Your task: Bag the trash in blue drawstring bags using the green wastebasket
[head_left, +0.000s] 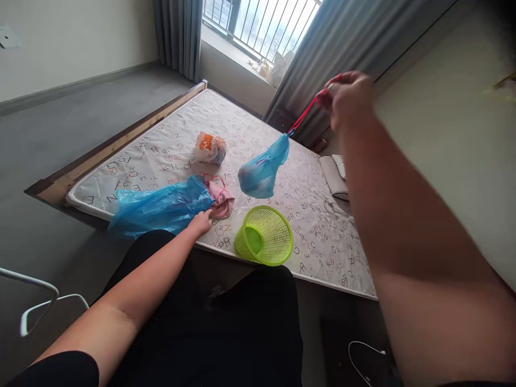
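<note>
My right hand (349, 97), raised at upper right, grips the red drawstring (305, 114) of a filled blue drawstring bag (264, 167). That bag hangs tilted above the mattress, its contents seen only dimly through the plastic. Low on the mattress edge, my left hand (201, 222) is closed at the mouth of a larger blue plastic bag (165, 207); its fingertips are partly hidden. A pink cloth (221, 201) lies at that bag's mouth, next to my fingers. Right of my left hand, a green mesh basket (278, 231) stands tilted, with its opening toward me.
A clear plastic package with orange parts (210, 148) lies farther back on the letter-printed mattress (322, 242). A wooden bed rail (116, 141) runs along the left. Folded pale items (334, 174) sit at the right. A white metal frame (40, 287) stands at lower left.
</note>
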A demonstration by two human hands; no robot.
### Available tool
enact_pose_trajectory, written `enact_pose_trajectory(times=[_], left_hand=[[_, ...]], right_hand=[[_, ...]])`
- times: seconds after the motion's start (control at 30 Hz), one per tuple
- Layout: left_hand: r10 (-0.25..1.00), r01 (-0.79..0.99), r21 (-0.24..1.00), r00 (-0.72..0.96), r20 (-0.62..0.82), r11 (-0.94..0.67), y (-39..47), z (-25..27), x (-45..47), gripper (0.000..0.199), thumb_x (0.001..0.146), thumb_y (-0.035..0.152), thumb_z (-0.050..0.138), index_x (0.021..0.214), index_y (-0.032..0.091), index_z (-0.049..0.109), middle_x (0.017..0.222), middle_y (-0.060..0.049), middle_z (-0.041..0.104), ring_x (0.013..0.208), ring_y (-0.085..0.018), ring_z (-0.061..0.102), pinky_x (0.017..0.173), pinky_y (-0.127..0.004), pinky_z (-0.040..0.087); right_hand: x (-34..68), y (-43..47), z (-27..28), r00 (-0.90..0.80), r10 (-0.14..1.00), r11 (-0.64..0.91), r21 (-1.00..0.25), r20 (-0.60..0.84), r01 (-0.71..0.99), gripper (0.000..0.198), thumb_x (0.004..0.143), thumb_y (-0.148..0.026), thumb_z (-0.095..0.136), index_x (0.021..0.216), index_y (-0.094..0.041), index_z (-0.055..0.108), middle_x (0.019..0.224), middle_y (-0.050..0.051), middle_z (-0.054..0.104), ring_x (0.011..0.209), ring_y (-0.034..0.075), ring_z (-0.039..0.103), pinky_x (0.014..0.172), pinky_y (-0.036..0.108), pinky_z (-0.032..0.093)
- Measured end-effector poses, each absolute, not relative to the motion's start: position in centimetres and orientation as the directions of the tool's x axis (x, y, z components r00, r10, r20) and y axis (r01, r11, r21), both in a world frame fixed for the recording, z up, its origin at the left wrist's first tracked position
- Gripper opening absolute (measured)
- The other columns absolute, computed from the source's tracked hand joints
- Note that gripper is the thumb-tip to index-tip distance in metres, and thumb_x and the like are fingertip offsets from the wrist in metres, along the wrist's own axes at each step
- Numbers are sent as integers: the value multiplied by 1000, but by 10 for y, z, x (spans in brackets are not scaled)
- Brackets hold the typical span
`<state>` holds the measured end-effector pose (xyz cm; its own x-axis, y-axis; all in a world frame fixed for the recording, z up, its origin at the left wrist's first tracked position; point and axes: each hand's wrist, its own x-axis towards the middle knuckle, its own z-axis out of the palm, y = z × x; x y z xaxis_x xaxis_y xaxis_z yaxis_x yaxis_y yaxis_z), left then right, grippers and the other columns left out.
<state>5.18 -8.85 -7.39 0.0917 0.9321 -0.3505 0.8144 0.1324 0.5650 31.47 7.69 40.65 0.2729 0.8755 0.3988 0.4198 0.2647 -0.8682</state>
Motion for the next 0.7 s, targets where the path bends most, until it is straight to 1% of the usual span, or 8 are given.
enact_pose_trajectory(times=[0.1, 0.23, 0.3, 0.37, 0.43, 0.5, 0.6, 0.7], left_hand=[[925, 861, 480, 28, -379, 171, -82, -80, 54, 70, 100, 25, 54, 169, 24, 43, 150, -24, 58, 139, -42, 57, 116, -55, 46], [914, 897, 398, -18, -405, 194, -76, -90, 53, 69, 99, 25, 55, 167, 28, 46, 154, -25, 53, 144, -46, 49, 113, -62, 46], [910, 907, 388, 14, -415, 163, -73, -94, 52, 64, 97, 24, 57, 160, 28, 55, 156, -22, 54, 144, -44, 50, 115, -58, 46], [908, 914, 387, 59, -416, 118, -72, -97, 50, 56, 96, 23, 58, 151, 26, 64, 158, -19, 55, 144, -42, 51, 117, -53, 45], [911, 920, 381, 77, -404, 91, -71, -97, 50, 52, 96, 24, 57, 148, 23, 66, 157, -20, 57, 144, -42, 51, 117, -53, 44], [920, 923, 375, 66, -387, 91, -69, -94, 49, 58, 97, 25, 58, 154, 18, 58, 152, -24, 59, 143, -44, 52, 116, -56, 44], [926, 911, 400, 63, -373, 100, -63, -87, 46, 68, 96, 24, 61, 162, 15, 48, 142, -28, 65, 135, -44, 60, 113, -56, 46], [921, 880, 457, 62, -384, 132, -52, -77, 39, 47, 97, 20, 64, 145, 17, 66, 125, -25, 74, 121, -41, 70, 106, -55, 52]], right_hand=[[300, 62, 336, 235, 930, 151, -878, 282, 455, 17, 100, 1, 58, 96, -14, 53, 93, 1, 65, 66, 2, 61, 78, 28, 59], [289, 37, 253, 54, 994, -106, -788, -92, 607, 7, 99, -6, 64, 95, -11, 67, 80, 2, 66, 71, 11, 64, 74, 30, 58], [289, 26, 222, -46, 970, -91, -536, -237, 839, 11, 100, -17, 69, 90, -12, 72, 74, 3, 66, 74, 15, 65, 77, 31, 56], [290, 15, 200, -110, 967, 41, -289, -229, 956, 17, 101, -23, 68, 89, -13, 76, 80, 7, 71, 86, 20, 68, 84, 31, 54], [291, 1, 183, -164, 973, 133, -184, -165, 974, 19, 103, -25, 65, 94, -14, 78, 95, 11, 77, 97, 23, 70, 88, 32, 52], [291, -18, 172, -196, 972, 167, -212, -129, 963, 23, 105, -28, 61, 101, -15, 79, 108, 13, 79, 101, 24, 71, 89, 32, 51], [292, -60, 159, -241, 965, 200, -305, -102, 931, 26, 107, -29, 57, 107, -17, 80, 108, 10, 81, 96, 20, 72, 87, 29, 51], [305, -114, 148, -304, 952, 239, -529, -38, 814, 23, 104, -30, 60, 111, -21, 79, 105, 7, 82, 93, 19, 73, 87, 30, 53]])
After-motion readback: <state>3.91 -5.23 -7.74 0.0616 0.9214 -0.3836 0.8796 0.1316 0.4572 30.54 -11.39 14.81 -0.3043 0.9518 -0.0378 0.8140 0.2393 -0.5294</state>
